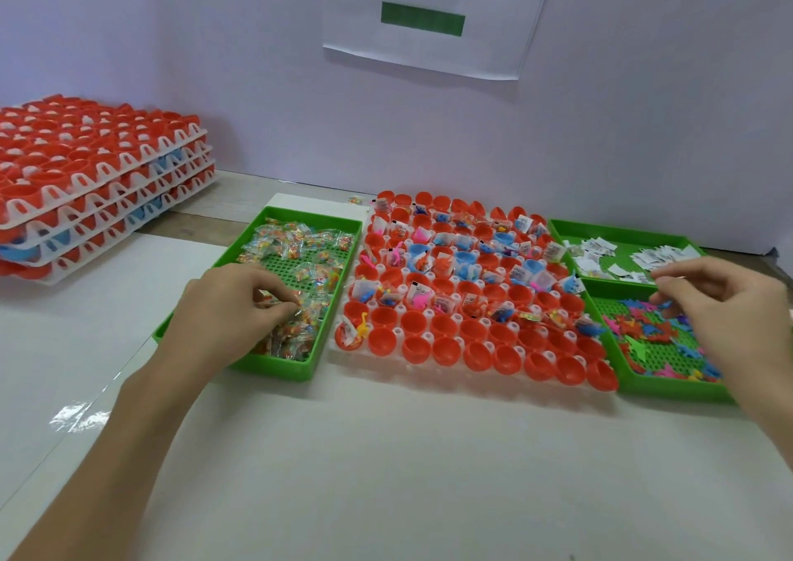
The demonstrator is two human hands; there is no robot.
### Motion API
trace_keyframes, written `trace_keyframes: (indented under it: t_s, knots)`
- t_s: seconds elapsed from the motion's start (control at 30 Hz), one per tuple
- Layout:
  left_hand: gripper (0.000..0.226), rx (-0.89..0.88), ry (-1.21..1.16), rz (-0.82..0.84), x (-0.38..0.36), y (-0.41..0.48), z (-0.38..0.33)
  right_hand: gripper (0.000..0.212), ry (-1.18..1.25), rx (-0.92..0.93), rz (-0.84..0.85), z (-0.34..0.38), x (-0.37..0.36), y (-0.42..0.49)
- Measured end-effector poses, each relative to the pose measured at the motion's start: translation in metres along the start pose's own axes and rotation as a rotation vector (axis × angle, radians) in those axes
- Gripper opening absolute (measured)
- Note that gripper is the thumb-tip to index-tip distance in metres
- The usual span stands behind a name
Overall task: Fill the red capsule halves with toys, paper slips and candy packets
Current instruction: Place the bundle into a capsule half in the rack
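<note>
- While your left hand [231,303] reaches into the long green plastic tray [274,365] just left of the capsules, its thumb and curled fingers pinch into the clear candy packets of coloured sweets [309,239] heaped there.
- Your right hand [725,299] hovers over the near green tray [669,391] on the right, fingers curled above the small colourful plastic toys [652,333]. A blue piece shows by your fingertips, but I cannot tell whether you are holding it.
- Between those trays, the red plastic capsule halves [414,348] sit open side up in a white plastic grid holder [401,329] on the white tabletop [386,474].
- Halves in the far and middle rows carry toys, slips and packets. The two nearest rows mostly show bare red insides, save one half at the near left corner with a yellow and pink toy.
- Several light-blue capsule halves [467,258] sit among the red ones near the middle.
- Behind the toy tray, a second green tray [622,230] holds white printed paper slips [656,256].
- At your far left, a stack of white grid trays [94,183] loaded with red and blue halves stands against the wall.
- A white printed sheet with a green bar [437,15] hangs on the wall above.
</note>
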State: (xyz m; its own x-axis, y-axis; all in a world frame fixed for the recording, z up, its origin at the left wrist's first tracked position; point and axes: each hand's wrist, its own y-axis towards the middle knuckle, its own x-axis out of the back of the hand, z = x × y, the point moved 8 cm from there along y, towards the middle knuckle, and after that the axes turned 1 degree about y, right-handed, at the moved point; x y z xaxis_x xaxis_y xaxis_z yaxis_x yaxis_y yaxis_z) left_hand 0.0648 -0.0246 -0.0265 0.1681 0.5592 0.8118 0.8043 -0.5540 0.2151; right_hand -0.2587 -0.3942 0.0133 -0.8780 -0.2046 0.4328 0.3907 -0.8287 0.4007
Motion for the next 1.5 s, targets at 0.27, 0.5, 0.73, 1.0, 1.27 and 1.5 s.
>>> trace_keyframes:
  t_s: [0.27, 0.5, 0.73, 1.0, 1.27, 1.5]
  knots:
    - [0.024, -0.037, 0.204, -0.008, -0.003, -0.001, -0.004, 0.013, -0.364, 0.019, 0.007, -0.034, -0.011, 0.050]
    - [0.036, -0.024, 0.139, -0.091, 0.001, 0.000, -0.002, 0.015, -0.557, -0.087, 0.181, -0.068, -0.045, 0.080]
    - [0.043, 0.005, 0.013, -0.239, 0.013, -0.005, -0.003, 0.042, -0.674, -0.331, 0.281, -0.081, -0.057, 0.096]
    - [0.018, -0.094, 0.002, -0.389, 0.028, -0.014, -0.017, 0.007, -0.638, -0.321, 0.106, -0.083, -0.055, 0.096]
    - [0.019, -0.154, -0.105, -0.400, 0.024, -0.019, -0.029, 0.020, -0.675, -0.292, 0.142, -0.077, -0.055, 0.097]
    - [0.023, -0.136, -0.184, -0.467, 0.027, -0.021, -0.024, 0.011, -0.659, -0.272, 0.105, -0.073, -0.055, 0.094]
